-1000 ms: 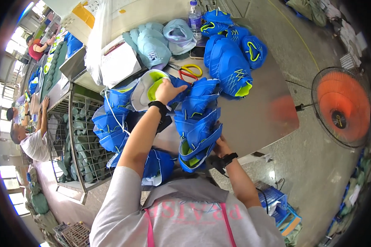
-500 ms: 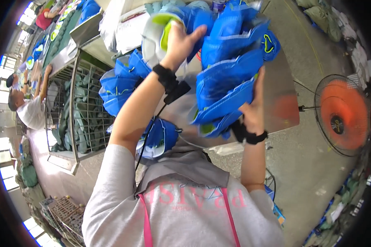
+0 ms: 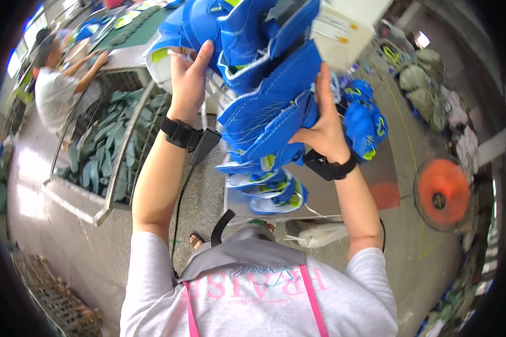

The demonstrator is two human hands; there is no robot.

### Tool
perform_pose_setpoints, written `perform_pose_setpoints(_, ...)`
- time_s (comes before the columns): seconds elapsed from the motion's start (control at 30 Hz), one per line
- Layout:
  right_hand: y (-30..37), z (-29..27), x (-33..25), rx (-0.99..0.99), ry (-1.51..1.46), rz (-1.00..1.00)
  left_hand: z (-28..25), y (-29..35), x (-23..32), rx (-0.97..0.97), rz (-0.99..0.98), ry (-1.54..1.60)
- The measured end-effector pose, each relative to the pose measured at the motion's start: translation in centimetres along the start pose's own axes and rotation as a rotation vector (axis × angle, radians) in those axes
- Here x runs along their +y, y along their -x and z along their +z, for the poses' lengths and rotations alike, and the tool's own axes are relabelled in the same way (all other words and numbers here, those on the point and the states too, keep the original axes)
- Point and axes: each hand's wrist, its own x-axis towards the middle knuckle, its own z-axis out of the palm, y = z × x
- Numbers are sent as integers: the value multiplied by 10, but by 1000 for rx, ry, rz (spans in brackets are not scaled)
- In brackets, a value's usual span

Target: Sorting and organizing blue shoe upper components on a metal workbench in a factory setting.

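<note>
Both my hands hold up a stack of blue shoe uppers [image 3: 264,112] with white edges and lime-green linings, nested into one another. My left hand [image 3: 188,78] grips the far left end, its thumb on a blue upper and its other fingers partly hidden. On the right side, my right hand [image 3: 327,126] is closed round the stack, palm against the uppers, with its fingertips partly out of sight. Below the held stack, more blue and lime uppers [image 3: 281,194] sit near the front edge of a metal table [image 3: 348,194]. Another blue bunch of uppers [image 3: 365,121] lies beyond my right hand.
A metal cage cart [image 3: 121,151] filled with grey-green sole-shaped pieces [image 3: 104,140] stands at left, with a person [image 3: 62,84] beside it. An orange fan [image 3: 441,191] is at right. Sacks [image 3: 421,78] lie at the far right. A cable hangs from my left wrist.
The stack and both hands have shifted left and nearer to me. My view has swung left, so the cage cart looks closer. More uppers show on the table's right part.
</note>
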Motion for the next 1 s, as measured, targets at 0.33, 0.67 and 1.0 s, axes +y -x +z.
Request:
perform_pose_setpoints(0.33,22,265,51,70,-84,-26,-200,64,142,204,99,-421)
perform_pose_setpoints(0.67,2,312,135,-16,430,-299,-279,40,111,84,-1,-439)
perform_pose_setpoints(1.0,-143,348,199,213,-279,209,-371,-128,-15,1,-222,-415)
